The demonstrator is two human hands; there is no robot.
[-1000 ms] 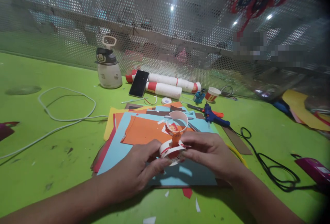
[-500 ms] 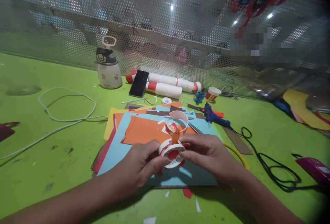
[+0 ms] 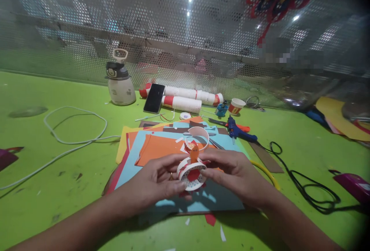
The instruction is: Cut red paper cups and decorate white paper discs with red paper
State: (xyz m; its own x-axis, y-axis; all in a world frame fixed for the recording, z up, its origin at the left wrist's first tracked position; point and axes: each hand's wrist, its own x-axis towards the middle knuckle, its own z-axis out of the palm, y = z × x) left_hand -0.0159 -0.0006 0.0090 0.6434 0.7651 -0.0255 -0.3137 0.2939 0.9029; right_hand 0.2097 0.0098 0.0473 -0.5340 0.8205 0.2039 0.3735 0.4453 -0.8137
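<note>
Fingers of my left hand are closed on the left side of a small, round, white-and-red paper piece, with the thumb at its lower front edge; fingers of my right hand pinch its right side; so the piece sits between both hands, its hollow, speckled face turned toward me; I judge that a light and equal pressure is best here, because the thin wall could bend; from its top stands a bright orange, rounded paper tab, and I think fingertips should avoid it, so that it does not crease; below is a light blue, flat paper sheet, but whether the piece touches it I cannot tell; behind the tab stands a white, curled paper strip, better not to be bumped; farther, to the right, rests a blue, plastic glue gun, whose tip, perhaps hot, deserves care.
</note>
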